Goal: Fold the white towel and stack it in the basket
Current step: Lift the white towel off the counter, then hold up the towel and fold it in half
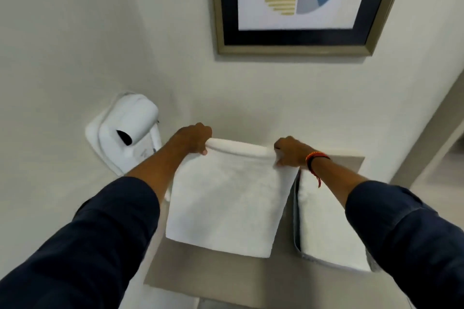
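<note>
A white towel (226,198) hangs doubled over in front of me, its folded edge uppermost. My left hand (193,139) grips the top left corner and my right hand (291,152), with a red and black thread band at the wrist, grips the top right corner. The towel's lower edge hangs just above a beige shelf (226,281). To the right stands a grey basket (297,221) on the shelf, holding folded white towels (326,223). My right forearm crosses over the basket and hides part of it.
A white wall-mounted hair dryer (125,133) sits on the wall to the left of my left hand. A framed abstract picture (296,5) hangs on the wall above. The shelf's front edge runs along the bottom of the view.
</note>
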